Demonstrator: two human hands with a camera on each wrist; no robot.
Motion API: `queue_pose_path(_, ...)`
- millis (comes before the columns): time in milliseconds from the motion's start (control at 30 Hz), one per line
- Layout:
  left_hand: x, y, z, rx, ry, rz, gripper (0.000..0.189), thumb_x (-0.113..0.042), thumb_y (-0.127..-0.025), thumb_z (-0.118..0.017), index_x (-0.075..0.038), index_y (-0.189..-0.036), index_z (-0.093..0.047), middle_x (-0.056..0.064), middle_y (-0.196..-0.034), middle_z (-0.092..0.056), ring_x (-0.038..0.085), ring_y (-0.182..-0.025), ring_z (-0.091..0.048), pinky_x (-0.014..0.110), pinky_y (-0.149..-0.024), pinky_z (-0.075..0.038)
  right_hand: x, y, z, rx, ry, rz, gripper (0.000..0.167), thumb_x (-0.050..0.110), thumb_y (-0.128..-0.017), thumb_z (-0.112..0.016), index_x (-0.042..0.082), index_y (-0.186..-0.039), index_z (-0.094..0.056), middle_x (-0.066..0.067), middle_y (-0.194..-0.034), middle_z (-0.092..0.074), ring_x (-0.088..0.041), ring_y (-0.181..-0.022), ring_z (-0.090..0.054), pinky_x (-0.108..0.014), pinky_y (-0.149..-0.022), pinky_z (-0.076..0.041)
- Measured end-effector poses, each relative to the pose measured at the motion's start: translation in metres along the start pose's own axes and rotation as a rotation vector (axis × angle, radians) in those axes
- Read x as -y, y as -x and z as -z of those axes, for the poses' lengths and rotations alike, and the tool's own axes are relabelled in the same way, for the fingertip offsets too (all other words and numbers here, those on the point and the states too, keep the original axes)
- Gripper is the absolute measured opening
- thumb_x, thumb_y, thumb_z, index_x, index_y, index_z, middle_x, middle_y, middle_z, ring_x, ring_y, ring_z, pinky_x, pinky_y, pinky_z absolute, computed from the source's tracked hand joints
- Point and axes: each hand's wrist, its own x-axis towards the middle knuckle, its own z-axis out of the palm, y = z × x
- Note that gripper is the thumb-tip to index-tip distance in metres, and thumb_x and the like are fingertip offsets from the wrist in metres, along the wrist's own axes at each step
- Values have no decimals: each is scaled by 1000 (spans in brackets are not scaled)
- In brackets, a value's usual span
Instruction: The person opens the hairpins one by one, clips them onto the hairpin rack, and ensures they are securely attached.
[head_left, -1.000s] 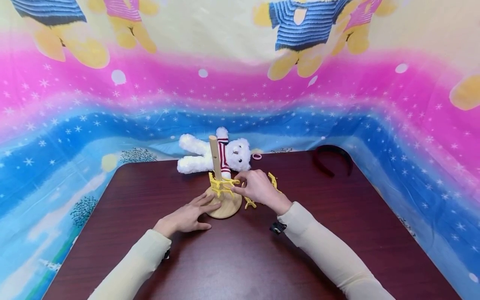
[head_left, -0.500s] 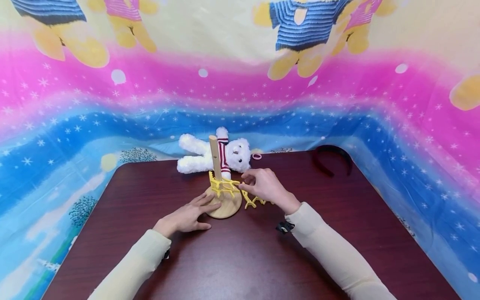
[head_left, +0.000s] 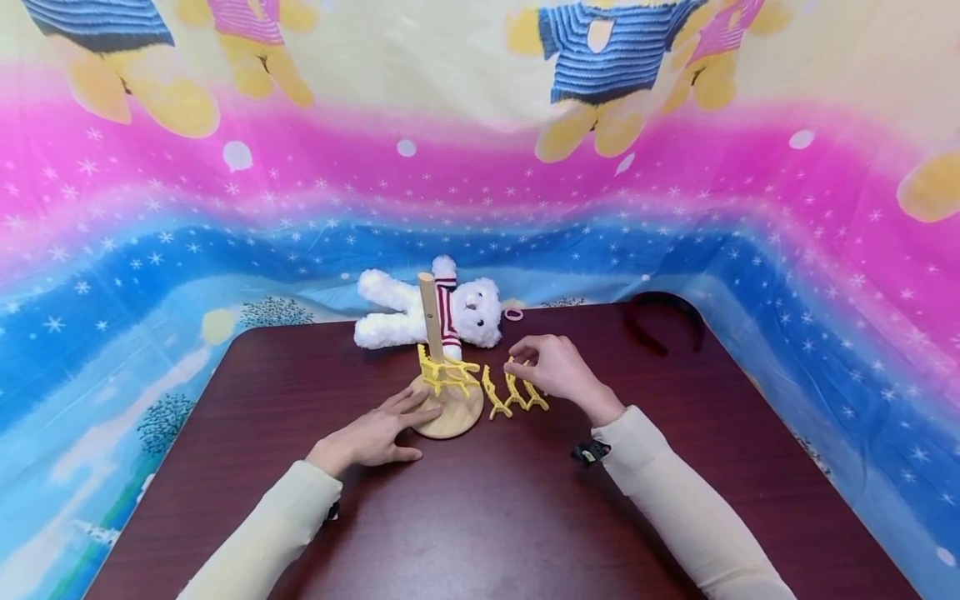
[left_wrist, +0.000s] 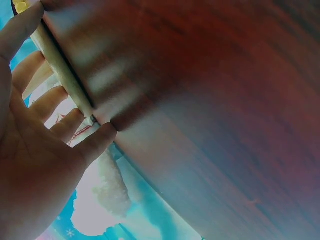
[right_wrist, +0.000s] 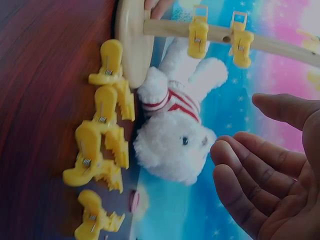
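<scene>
My left hand (head_left: 375, 435) rests with spread, straight fingers on the round base (head_left: 453, 417) of a wooden stand, the thumb reaching onto the table. Two yellow spring clips (right_wrist: 198, 37) grip the stand's upright post (head_left: 430, 312), low down near the base. To the stand's right, several more yellow clips (head_left: 498, 408) stand in a row on the table. Over that row hovers my right hand (head_left: 558, 371), partly covering the farther clips in the head view. Its fingers (right_wrist: 232, 192) are loosely bent with nothing between them and the thumb in the right wrist view.
A white teddy bear (head_left: 477, 312) in a striped top lies behind the stand. Beside its head is a small pink ring (head_left: 513, 314). A dark red headband (head_left: 666, 317) lies at the table's back right. A printed cloth (head_left: 480, 167) encloses the table (head_left: 480, 517).
My right hand has let go of the clip on the post and moved right, above the loose clips. My left hand has stayed on the base.
</scene>
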Motion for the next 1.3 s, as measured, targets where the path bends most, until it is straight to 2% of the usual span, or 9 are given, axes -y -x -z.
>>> queue_pose_path(233, 1, 0, -1, 1, 0, 7, 73, -36, -90, -74, -25, -154, -41, 14, -165, -26, 42, -153, -19, 56, -115, -36, -22, 0, -1, 7, -21, -50, 34, 39, -87, -75, 13, -108, -76, 0, -94, -77, -12, -79, -69, -32, -71, -56)
queue_pose_path(400, 1, -1, -2, 2, 2, 3, 73, -36, -90, -74, -25, -154, -41, 14, -165, -26, 42, -153, -19, 56, -115, -35, -33, 1, -1, 3, -21, -75, 30, 39, -87, -75, 16, -105, -77, 0, -93, -77, -13, -79, -68, -31, -68, -55)
queue_pose_path(600, 1, -1, -1, 3, 3, 5, 73, -36, -90, -74, -25, -154, -41, 14, -165, -26, 42, -153, -19, 56, -115, -36, -44, 3, -2, 7, -22, -92, 30, 36, -88, -75, 13, -106, -77, -2, -94, -77, -13, -76, -69, -31, -65, -54)
queue_pose_path(833, 1, -1, -1, 7, 3, 6, 73, -36, -90, -73, -25, -154, -41, 15, -165, -26, 43, -152, -19, 57, -114, -36, -60, 3, -9, 13, 11, -123, 30, 35, -87, -77, 11, -104, -78, -2, -93, -77, -13, -75, -68, -33, -68, -53)
queue_pose_path(1100, 0, -1, -1, 6, 2, 9, 73, -36, -90, -74, -24, -154, -41, 15, -165, -26, 43, -153, -19, 57, -115, -36, -80, 4, -15, 51, 58, -224, 30, 40, -86, -76, 14, -101, -77, -1, -88, -75, -14, -70, -63, -34, -67, -50)
queue_pose_path(1300, 0, -1, 0, 6, -1, 8, 72, -36, -90, -73, -24, -154, -41, 15, -165, -26, 42, -153, -19, 57, -115, -35, -82, 6, -15, 86, 143, -300, 32, 48, -83, -77, 18, -95, -75, 1, -84, -70, -19, -75, -58, -34, -62, -43)
